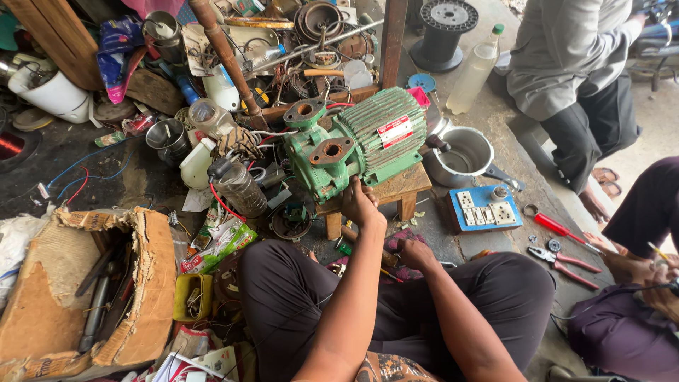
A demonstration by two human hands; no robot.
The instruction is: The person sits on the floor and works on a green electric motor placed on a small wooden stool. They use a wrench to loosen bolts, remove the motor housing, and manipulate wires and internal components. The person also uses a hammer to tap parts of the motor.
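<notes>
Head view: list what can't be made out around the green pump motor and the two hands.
- Left hand: fingers pressed against the green pump motor; the contact spot is hidden by the hand itself.
- Right hand: low beside the wooden stool; what it grips is too small and cluttered to tell.
- Motor's far side: hidden by its own body.
- Cardboard box: cut off by the bottom edge.

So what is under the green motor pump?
The green motor pump sits on a small wooden stool. The left hand touches the pump's base; the stool's top under the pump is hidden.
</notes>
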